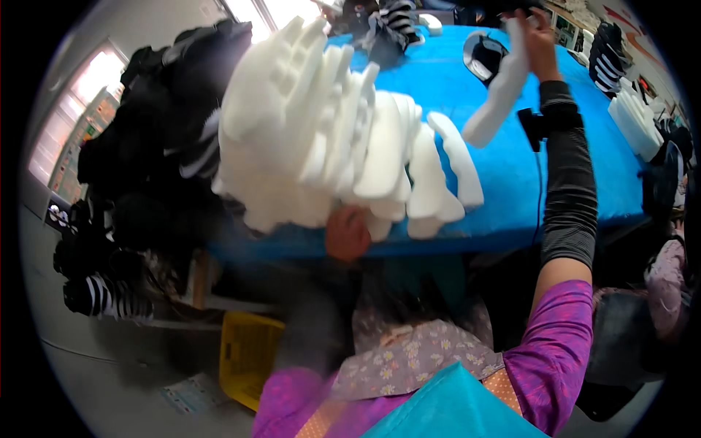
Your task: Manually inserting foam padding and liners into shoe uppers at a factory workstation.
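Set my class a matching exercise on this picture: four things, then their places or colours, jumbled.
Things:
1. right hand
2. crate
3. left hand
4. table

Places or colours:
A. at the lower edge of the white foam pile
B. blue
C. at the upper end of a separate foam piece
D. yellow

Pairs: 1-C; 2-D; 3-A; 4-B

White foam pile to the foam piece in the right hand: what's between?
Head view: one slim curved white foam strip on the blue tabletop, with bare blue beside it.
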The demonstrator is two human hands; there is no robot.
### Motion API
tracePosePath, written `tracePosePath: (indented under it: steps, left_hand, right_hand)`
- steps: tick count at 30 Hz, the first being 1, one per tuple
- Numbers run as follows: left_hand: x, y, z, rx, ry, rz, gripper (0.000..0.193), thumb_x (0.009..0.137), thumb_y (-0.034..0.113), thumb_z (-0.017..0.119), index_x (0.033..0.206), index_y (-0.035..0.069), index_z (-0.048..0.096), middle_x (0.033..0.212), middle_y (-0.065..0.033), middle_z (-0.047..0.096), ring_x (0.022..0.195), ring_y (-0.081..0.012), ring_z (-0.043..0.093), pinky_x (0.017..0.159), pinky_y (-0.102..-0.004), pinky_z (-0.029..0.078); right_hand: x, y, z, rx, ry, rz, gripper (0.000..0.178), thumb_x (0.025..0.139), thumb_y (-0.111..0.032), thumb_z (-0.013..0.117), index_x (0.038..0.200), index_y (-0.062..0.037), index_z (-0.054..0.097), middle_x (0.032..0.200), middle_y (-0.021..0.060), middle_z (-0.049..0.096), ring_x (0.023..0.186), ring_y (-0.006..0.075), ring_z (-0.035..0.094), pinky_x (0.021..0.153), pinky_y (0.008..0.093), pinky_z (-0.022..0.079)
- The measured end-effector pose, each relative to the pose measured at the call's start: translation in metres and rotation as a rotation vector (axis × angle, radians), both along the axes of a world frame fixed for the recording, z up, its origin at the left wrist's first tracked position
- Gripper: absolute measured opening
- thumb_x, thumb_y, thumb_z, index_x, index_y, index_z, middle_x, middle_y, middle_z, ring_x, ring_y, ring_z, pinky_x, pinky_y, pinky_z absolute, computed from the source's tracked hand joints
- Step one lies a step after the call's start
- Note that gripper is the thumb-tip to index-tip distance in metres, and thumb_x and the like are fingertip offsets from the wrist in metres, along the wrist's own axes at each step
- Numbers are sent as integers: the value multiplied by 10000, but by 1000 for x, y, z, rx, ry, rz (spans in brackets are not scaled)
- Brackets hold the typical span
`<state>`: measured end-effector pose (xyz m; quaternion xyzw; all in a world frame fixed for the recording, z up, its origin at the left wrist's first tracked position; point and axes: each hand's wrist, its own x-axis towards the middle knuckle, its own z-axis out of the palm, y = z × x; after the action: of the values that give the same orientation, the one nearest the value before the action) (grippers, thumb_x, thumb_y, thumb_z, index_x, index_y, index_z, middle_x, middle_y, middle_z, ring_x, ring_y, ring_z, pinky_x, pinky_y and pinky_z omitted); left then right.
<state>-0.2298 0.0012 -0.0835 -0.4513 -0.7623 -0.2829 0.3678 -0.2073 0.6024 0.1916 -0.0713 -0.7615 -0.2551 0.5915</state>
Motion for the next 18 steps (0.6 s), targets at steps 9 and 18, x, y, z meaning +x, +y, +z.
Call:
tracePosePath:
  steps: [9, 18]
  left_hand:
    - [15, -21, 15, 61, -262, -44, 370, 855, 37, 657, 1217, 51, 584, 1238, -172, 557, 1126, -390, 544, 969, -485, 448]
    - [121, 20, 15, 323, -347, -328, 240, 841, -54, 659, 1062, 38, 640, 1132, -155, 630, 1045, -335, 618, 913, -414, 498]
  right_hand:
    - [221, -116, 51, -827, -416, 594, 397, 1017, -147, 617, 1407, -167, 551, 1039, 52, 700, 882, 85, 620, 723, 241, 502]
    - [267, -213, -16, -162, -1040, 203, 229, 870, -91, 657, 1083, -172, 632, 848, 82, 685, 737, 338, 662, 642, 414, 511]
